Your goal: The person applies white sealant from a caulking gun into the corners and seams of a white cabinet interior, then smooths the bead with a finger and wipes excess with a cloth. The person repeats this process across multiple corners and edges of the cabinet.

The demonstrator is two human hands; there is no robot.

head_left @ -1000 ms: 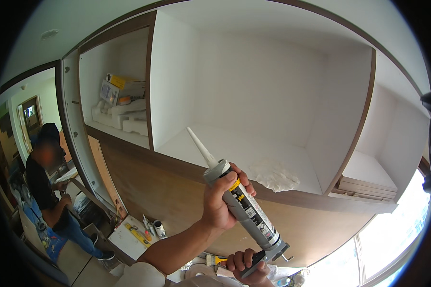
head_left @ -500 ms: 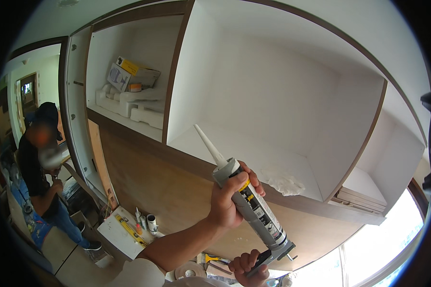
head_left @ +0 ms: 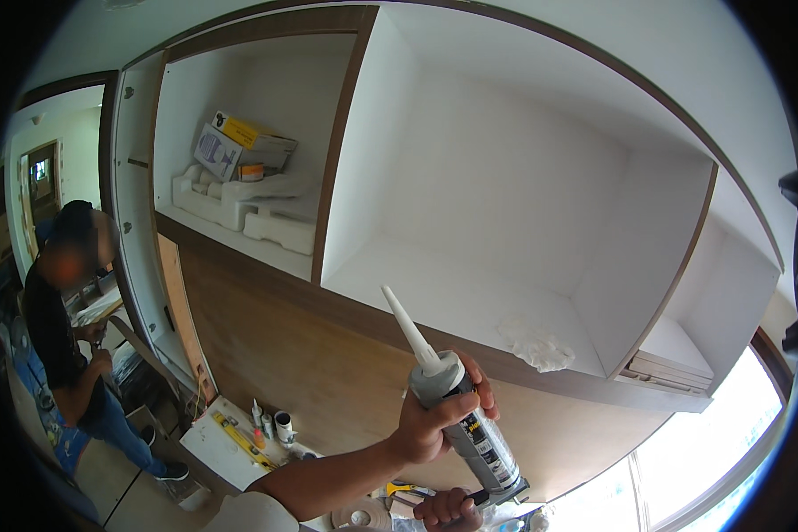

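A grey caulking gun with a sealant cartridge [head_left: 486, 448] slants up and leftward in front of the cabinet, its long white nozzle [head_left: 406, 326] pointing toward the upper left. Fingers of my left hand [head_left: 436, 421] wrap round the front of the barrel, just behind the nozzle. Lower down, my right hand [head_left: 449, 511] is closed round the handle at the rear end; part of that hand is cut off by the picture's lower edge. The nozzle tip appears just below the cabinet's lower front edge, and I cannot tell whether it touches anything.
The white-lined wall cabinet [head_left: 505, 168] has brown edges. Crumpled clear plastic [head_left: 541, 348] hangs over its front edge. Boxes [head_left: 230, 142] and white foam [head_left: 279, 230] fill the left compartment. Below left, a white board [head_left: 217, 448] bears a yellow level [head_left: 239, 436]. A person [head_left: 80, 337] stands at far left.
Both hands and the caulking gun have moved down and slightly right; the nozzle tip has dropped from the cabinet's front edge. The person at left has shifted a little.
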